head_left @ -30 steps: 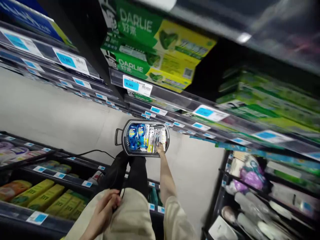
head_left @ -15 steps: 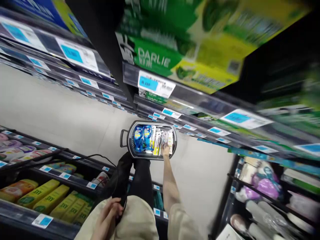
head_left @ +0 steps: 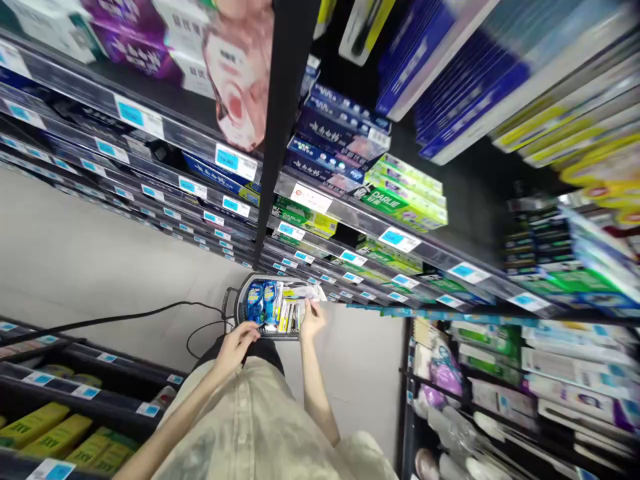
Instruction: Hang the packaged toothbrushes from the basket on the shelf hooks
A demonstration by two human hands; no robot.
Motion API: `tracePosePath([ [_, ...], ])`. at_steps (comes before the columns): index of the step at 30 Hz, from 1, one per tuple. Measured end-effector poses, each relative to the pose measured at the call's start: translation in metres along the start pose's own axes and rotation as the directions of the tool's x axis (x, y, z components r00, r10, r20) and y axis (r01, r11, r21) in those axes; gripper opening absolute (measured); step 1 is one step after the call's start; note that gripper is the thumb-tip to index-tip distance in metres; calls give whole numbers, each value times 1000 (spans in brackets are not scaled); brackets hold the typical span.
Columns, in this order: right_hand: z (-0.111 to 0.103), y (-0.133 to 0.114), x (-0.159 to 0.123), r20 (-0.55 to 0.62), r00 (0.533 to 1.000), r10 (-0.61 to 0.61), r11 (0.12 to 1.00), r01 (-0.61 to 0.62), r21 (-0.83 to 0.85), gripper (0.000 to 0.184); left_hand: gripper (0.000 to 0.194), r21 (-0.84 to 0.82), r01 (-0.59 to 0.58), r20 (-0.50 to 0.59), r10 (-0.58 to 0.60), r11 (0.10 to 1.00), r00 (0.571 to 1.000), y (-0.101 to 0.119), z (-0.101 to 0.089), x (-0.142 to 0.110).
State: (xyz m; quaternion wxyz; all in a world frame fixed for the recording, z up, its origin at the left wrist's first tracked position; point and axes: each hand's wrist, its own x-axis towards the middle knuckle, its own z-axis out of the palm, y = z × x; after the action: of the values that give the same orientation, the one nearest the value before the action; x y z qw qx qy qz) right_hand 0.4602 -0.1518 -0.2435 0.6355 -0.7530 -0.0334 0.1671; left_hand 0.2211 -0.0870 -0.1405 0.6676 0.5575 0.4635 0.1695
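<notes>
My right hand pinches the end of a long, flat blister pack with white and yellow parts, which looks like a packaged toothbrush. The pack lies across the far right part of a grey shopping basket on the floor. Blue packs fill the basket's left side, and several slim white and yellow packs stand to their right. Near the basket's near-left rim, my left hand has its fingers curled together; whatever they may hold is hidden.
Tall shelves with toothpaste boxes and hanging toothbrush packs rise ahead. A low shelf with yellow AXE packs stands behind left. Another rack is at the right. A black cable runs past my left hand toward the basket.
My right hand has come up from inside the basket with a pack pinched in it. My left hand has moved forward from my lap toward the basket. The view has shifted along the shelf.
</notes>
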Motion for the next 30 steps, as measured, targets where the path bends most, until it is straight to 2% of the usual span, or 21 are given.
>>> tracePosePath([
  [2, 12, -42, -11, -90, 995, -30, 998, 34, 43, 40, 27, 112, -184, 20, 183, 977, 983, 30, 1, 15],
  [4, 21, -81, -25, -58, 998, -13, 993, 19, 116, 39, 24, 194, -358, 14, 362, 913, 932, 58, -2, 27],
  [6, 28, -111, -41, 10, 1000, 2, 979, -4, 202, 38, 32, 182, -444, 24, 447, 877, 894, 79, -7, 36],
  [7, 31, -122, -50, 42, 999, 6, 970, -16, 242, 37, 38, 129, -439, 53, 436, 889, 898, 87, -11, 39],
  [10, 38, -142, -76, 133, 989, 61, 941, -102, 323, 37, 43, -48, -308, 251, 310, 950, 917, 95, -22, 43],
  [12, 43, -146, -95, 186, 977, 101, 927, -161, 338, 38, 41, -96, -223, 375, 243, 970, 895, 91, -27, 38],
  [14, 47, -145, -113, 227, 967, 115, 922, -189, 338, 38, 44, -120, -169, 423, 204, 978, 883, 83, -30, 27],
  [16, 50, -143, -132, 284, 954, 93, 921, -191, 339, 40, 49, -144, -114, 404, 163, 983, 900, 75, -33, 15],
  [20, 56, -138, -161, 390, 915, 100, 911, -242, 334, 53, 50, -180, -5, 286, 57, 984, 957, 63, -42, -4],
  [23, 59, -136, -169, 328, 925, 192, 881, -310, 357, 56, 52, -240, 67, 211, -16, 969, 977, 57, -50, -9],
  [27, 53, -138, -164, 219, 937, 272, 873, -336, 352, 55, 49, -352, 131, 138, -87, 927, 987, 53, -60, -14],
  [30, 42, -143, -156, 234, 934, 270, 875, -339, 344, 45, 43, -415, 134, 133, -86, 900, 987, 53, -64, -17],
])
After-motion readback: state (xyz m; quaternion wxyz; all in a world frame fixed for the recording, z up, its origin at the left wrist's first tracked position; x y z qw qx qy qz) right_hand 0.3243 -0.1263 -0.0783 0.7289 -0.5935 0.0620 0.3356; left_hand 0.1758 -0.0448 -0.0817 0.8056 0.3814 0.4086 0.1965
